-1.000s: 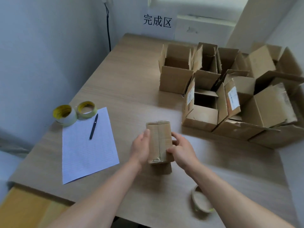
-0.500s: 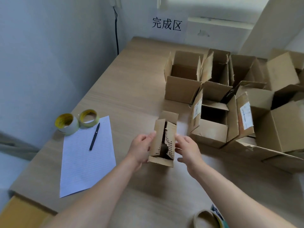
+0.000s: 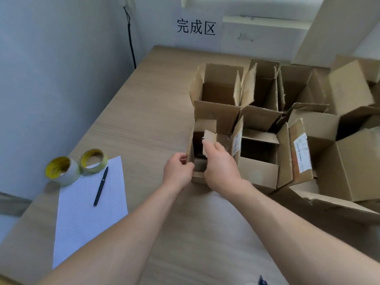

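The small cardboard box [image 3: 197, 176] stood upright on the wooden table [image 3: 144, 120], about midway between the left and right edges and closer to the near edge than the far one. Its top was open with the flaps raised. The inside was dark, and what lay at the bottom could not be made out.

The left hand [image 3: 177, 171] gripped the box's left wall, with the fingers curled over its edge. The right hand [image 3: 221, 165] pinched a short flap [image 3: 210, 138] between thumb and fingertips above the opening.

Just behind it, touching or nearly so, stood an open carton [image 3: 216, 112] whose inside showed bare cardboard. Just beside it on the right was a labelled carton [image 3: 258, 173], also open, its hollow in shadow. A white label [image 3: 301, 155] was stuck on one raised flap. More open cartons [image 3: 349, 93] crowded the right edge as far as the far right corner, some tilted against each other.

Along the left edge sat two rolls of tape [image 3: 61, 170], touching. A lined sheet of paper [image 3: 86, 219] ran from them toward the near left corner, and a black pen [image 3: 100, 186] lay on it. A sign [image 3: 196, 27] hung on the wall above the far edge.
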Tool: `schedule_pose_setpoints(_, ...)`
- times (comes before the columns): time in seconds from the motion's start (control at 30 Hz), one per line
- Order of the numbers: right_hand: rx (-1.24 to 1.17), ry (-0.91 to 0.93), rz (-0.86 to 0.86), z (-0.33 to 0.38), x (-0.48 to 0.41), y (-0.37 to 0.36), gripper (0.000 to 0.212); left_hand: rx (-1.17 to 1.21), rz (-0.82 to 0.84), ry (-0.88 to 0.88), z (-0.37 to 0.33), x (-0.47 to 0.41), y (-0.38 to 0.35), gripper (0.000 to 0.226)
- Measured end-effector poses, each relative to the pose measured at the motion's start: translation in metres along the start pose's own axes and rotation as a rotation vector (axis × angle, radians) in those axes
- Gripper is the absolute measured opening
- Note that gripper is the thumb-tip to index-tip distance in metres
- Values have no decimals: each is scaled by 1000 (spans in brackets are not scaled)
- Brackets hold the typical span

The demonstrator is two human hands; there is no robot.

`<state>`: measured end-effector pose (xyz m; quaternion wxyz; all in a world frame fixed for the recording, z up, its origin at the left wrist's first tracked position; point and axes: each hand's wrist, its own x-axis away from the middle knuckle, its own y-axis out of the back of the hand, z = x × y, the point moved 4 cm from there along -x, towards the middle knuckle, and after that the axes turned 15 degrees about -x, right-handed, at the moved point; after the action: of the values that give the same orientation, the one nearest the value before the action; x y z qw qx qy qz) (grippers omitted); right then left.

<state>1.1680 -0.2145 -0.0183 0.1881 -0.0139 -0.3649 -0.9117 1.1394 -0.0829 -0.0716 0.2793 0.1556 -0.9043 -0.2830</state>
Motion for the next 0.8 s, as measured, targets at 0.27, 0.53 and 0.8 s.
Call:
schedule_pose_setpoints(0.27,277,-23,-13,-15,-19,36,14,-9,33,-56,-56,-15,-32,23)
schedule_pose_setpoints(0.53,179,105,-68,-15,15,33,33,-236,-2,-193,-45,5,-8,45)
schedule_pose_setpoints(0.8,345,229,-65,26,73,3,39,-661,-152,-435,4,77,59,44)
